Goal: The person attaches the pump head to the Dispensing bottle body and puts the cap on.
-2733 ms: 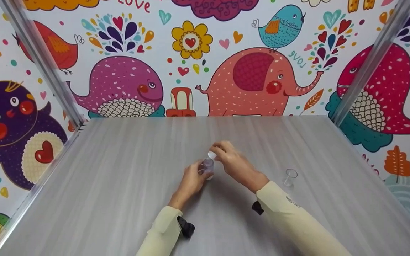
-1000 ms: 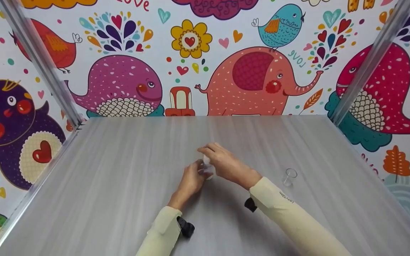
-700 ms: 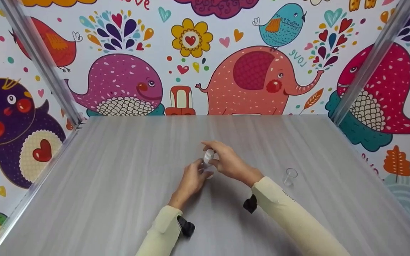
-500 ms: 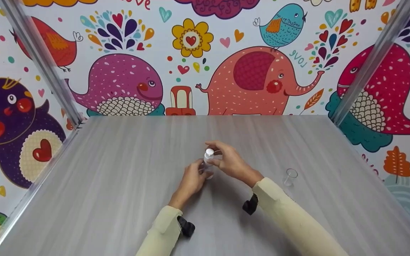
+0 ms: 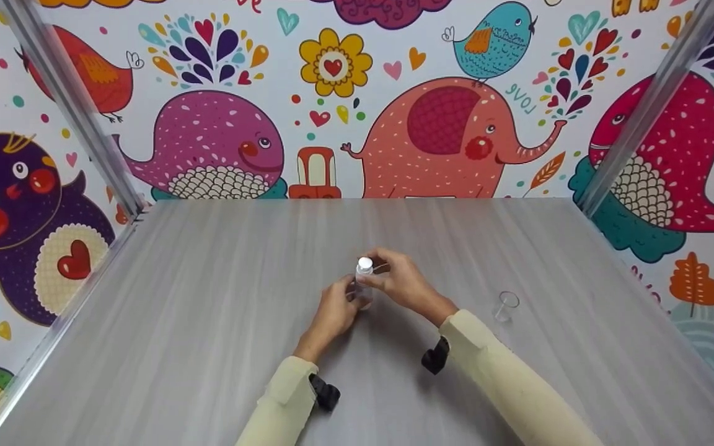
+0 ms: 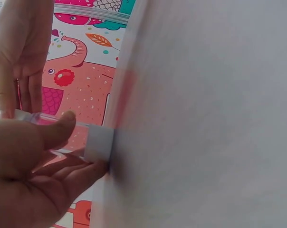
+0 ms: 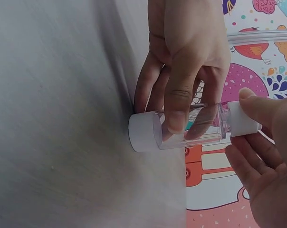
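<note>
A slim clear bottle [image 7: 198, 141] with a white base [image 7: 144, 132] stands upright, its base down at the table. My left hand [image 5: 335, 310] grips the bottle's body, thumb on one side and fingers on the other. At the bottle's mouth sits a white pump top [image 7: 242, 121], narrower at its tip. My right hand [image 5: 408, 286] pinches this top between thumb and fingers. In the left wrist view, the left hand [image 6: 24, 161] hides much of the body, while the white base [image 6: 99, 143] shows past the fingers.
A small clear cup-shaped cover [image 5: 506, 308] stands on the grey table [image 5: 208, 297], right of my right hand. Behind the table rises a patterned wall [image 5: 332, 124], with metal posts [image 5: 636, 142] at its corners.
Held apart above the bottle's mouth at first, the white top has come down onto it. My right hand now pinches it lower, at its sides. The left hand keeps its grip.
</note>
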The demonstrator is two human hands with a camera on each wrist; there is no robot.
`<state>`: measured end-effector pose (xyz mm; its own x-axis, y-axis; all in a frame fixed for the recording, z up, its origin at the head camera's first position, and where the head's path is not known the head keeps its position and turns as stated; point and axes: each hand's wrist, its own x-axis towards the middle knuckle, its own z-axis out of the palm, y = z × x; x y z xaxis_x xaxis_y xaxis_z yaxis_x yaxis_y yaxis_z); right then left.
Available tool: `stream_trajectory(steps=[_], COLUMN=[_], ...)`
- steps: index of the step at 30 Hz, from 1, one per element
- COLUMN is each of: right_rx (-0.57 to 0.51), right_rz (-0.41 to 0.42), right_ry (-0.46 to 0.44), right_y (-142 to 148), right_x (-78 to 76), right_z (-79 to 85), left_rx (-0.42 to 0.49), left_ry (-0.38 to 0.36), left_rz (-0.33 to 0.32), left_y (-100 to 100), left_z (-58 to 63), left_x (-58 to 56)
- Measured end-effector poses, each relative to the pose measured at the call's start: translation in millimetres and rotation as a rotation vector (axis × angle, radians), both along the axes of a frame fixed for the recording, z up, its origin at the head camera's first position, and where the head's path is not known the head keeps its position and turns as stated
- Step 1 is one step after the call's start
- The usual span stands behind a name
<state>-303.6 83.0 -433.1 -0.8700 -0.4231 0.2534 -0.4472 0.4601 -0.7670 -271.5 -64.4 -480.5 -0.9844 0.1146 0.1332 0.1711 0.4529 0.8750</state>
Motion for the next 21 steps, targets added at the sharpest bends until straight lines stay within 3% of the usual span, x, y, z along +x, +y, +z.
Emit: stream_trajectory(steps=[12, 21], right_rx=[0.101, 0.120], right_rz=[-0.114, -0.155], right_ry=[0.116, 0.186], right_y=[-7.4, -10.3], right_x=[4.3, 6.7], right_z=[0.6, -7.0], left_rx=[-0.037, -0.021], left_ry=[0.041, 0.028], left_rz=[0.008, 0.020], left_y=[-1.4, 0.0], left_z=[-0.2, 0.3], left_x=[1.3, 1.4])
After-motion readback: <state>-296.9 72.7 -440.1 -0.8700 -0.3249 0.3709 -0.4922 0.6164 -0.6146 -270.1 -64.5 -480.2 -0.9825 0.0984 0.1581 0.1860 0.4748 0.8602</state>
